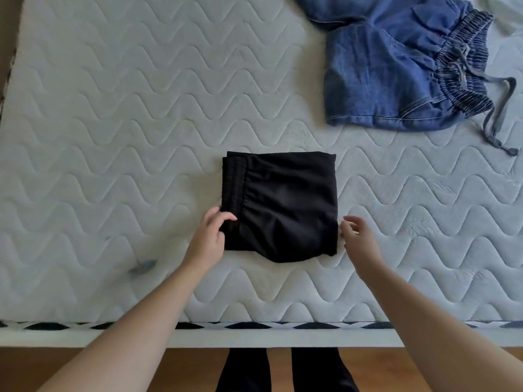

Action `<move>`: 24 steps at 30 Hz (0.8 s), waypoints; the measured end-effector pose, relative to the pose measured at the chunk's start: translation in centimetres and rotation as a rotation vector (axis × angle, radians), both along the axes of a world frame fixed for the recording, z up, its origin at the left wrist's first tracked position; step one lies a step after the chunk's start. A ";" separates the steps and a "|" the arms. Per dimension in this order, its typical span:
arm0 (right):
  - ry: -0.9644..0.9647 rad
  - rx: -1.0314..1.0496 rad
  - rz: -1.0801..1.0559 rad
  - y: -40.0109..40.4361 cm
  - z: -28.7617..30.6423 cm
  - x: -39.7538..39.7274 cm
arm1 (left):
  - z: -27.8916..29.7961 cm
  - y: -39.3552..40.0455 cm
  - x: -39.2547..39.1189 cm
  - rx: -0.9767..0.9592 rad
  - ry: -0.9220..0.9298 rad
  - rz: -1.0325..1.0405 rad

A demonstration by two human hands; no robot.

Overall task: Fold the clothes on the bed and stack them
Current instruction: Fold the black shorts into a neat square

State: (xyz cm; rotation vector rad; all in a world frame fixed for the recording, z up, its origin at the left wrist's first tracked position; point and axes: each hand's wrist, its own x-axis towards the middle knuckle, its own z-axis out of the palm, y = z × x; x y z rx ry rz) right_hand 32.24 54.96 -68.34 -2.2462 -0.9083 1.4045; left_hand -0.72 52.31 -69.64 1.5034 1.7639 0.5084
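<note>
A black garment [283,205] with an elastic waistband lies folded into a compact square near the middle of the mattress [127,137]. My left hand [210,236] grips its near-left corner, thumb on top of the cloth by the waistband. My right hand [358,239] hovers at the garment's near-right edge with fingers loosely bent; it holds nothing that I can see. A pair of blue denim trousers [396,69] with a gathered waistband and a grey drawstring lies unfolded and rumpled at the far right.
The quilted mattress has a patterned front edge [254,325] close to me. Below it are a wooden floor and my dark-clad legs [283,372]. A small dark stain [141,267] marks the mattress at the near left. A brown surface borders the far left.
</note>
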 end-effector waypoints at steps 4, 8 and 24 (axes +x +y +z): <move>0.025 -0.034 0.083 0.6 0.4 -1.8 | 1.1 3.2 1.1 -0.051 -0.097 0.326; -0.038 -0.076 0.124 1.0 -0.5 -2.2 | 1.0 6.5 1.8 -0.291 -0.217 0.438; -0.012 -0.034 0.056 5.1 -1.0 -1.5 | -0.7 9.2 1.6 -0.386 -0.205 0.514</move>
